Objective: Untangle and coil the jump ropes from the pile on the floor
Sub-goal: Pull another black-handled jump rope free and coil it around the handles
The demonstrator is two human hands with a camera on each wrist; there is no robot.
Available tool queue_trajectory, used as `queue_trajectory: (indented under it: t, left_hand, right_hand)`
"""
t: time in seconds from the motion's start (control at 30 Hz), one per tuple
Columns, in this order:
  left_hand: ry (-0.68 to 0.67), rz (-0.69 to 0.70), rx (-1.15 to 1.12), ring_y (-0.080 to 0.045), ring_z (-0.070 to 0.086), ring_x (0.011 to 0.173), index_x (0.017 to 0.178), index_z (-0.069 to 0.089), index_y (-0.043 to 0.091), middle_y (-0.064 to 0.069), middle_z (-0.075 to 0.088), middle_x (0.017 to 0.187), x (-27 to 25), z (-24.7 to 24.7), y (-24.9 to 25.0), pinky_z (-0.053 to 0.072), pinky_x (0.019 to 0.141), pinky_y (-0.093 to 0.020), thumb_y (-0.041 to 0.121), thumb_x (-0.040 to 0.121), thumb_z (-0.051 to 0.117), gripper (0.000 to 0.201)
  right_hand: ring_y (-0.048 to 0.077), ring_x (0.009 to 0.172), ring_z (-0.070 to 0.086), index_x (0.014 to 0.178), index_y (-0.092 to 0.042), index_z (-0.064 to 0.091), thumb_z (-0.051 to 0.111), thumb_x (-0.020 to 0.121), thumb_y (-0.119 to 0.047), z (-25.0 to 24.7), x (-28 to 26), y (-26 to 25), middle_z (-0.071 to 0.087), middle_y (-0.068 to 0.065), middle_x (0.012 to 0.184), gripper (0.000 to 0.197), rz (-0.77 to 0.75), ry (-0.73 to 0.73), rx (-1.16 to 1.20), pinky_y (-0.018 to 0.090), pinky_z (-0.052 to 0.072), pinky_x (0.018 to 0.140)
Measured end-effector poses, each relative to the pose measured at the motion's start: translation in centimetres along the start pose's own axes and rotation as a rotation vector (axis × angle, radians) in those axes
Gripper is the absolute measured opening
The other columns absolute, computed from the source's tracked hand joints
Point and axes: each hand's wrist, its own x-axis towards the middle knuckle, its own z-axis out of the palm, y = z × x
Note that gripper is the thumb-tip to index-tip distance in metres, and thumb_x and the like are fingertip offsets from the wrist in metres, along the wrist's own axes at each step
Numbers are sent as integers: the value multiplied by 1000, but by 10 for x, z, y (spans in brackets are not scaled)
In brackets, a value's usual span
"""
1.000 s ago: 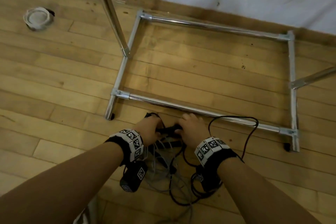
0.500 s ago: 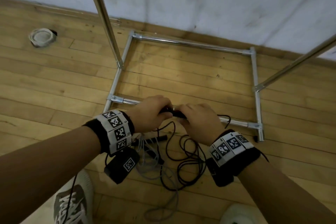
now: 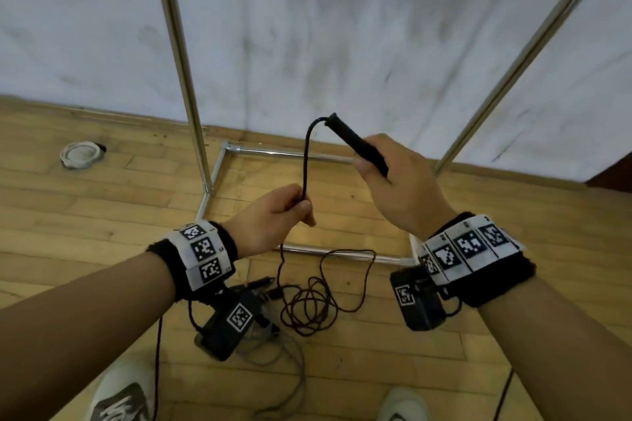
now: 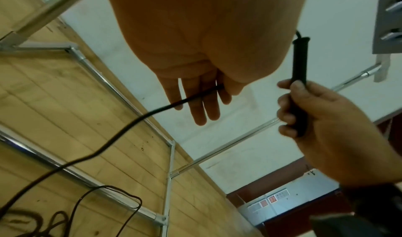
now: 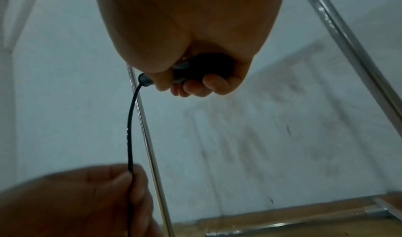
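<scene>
**Black jump rope lifted from the pile**

Left of centre in the head view, the left hand pinches the black cord between thumb and fingers. The cord arcs up to the black handle, right of centre, which the right hand holds in a curled grip. At lower centre, the tangled pile lies on the wooden floor beside the metal rack frame.

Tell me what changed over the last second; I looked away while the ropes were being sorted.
Both hands rose from the floor pile. The right hand now grips a black handle held up; the left hand pinches its black cord, which trails down to the pile. The metal frame and tape roll stayed put.
</scene>
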Motion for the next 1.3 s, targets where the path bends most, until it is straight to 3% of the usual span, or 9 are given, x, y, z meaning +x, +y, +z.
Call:
queue_trajectory:
  t: [0.27,0.37,0.5,0.63,0.73,0.87,1.03,1.2,1.3]
  left_hand:
    - [-164,-55,237,-19,67,94,88,63,17,1,72,90,-17,-3,16,50,94,-45,24,104,39,30]
    - [-181,-65,335,-11,65,95,88,63,22,5,71,93,-20,-18,16,49,92,-33,25,105,39,29]
    - [-145,-87,453,-10,64,77,88,62,22,2,69,80,-29,-43,19,48,74,-25,26,105,39,29]
    - [-6,-37,573,-2,55,60,90,64,25,5,57,70,-36,-67,45,42,54,-14,30,104,40,28]
    - [71,64,634,9,51,52,92,68,24,10,51,61,-39,-76,77,34,46,-12,29,103,43,28]
    - [100,213,618,7,51,47,92,70,20,15,55,50,-44,-74,114,36,48,-8,25,103,46,27]
    - [121,318,631,3,55,62,94,70,23,8,58,64,-46,-67,136,41,57,-11,30,102,46,27]
    - [112,264,522,0,50,47,90,68,25,7,54,60,-42,-69,126,39,47,-13,32,102,45,27]
    - [2,210,527,-1,57,58,86,61,29,6,61,69,-39,-71,110,44,51,-16,34,101,47,22]
  right_hand:
    - [5,57,48,102,-25,56,49,99,-35,-74,1,-23,53,-9,69,13,79,296,23,27,40,53]
    - [-1,58,50,98,-26,56,50,98,-37,-89,-2,-19,52,-10,69,12,158,381,30,24,36,52]
    - [5,61,51,97,-22,58,51,97,-36,-111,-1,-16,54,-7,73,16,241,492,82,24,36,55]
    - [13,64,54,98,-23,59,53,97,-36,-109,-3,-30,57,-4,74,14,225,381,75,27,38,56]
    - [7,62,55,96,-25,60,58,94,-34,-92,-7,-53,59,-6,74,10,147,244,46,18,39,52]
    - [1,70,54,95,-27,63,64,89,-33,-62,-9,-78,58,-11,83,9,53,219,19,12,36,58]
    - [3,86,53,104,-22,68,65,90,-31,-38,-4,-92,52,-10,99,17,-139,125,34,13,41,75]
    - [12,62,49,95,-22,66,58,93,-46,-36,-1,-86,40,-11,90,25,-208,130,-307,26,41,51]
    - [12,61,47,91,-20,63,54,94,-48,-38,0,-79,39,-13,87,29,-228,80,-412,27,36,50]
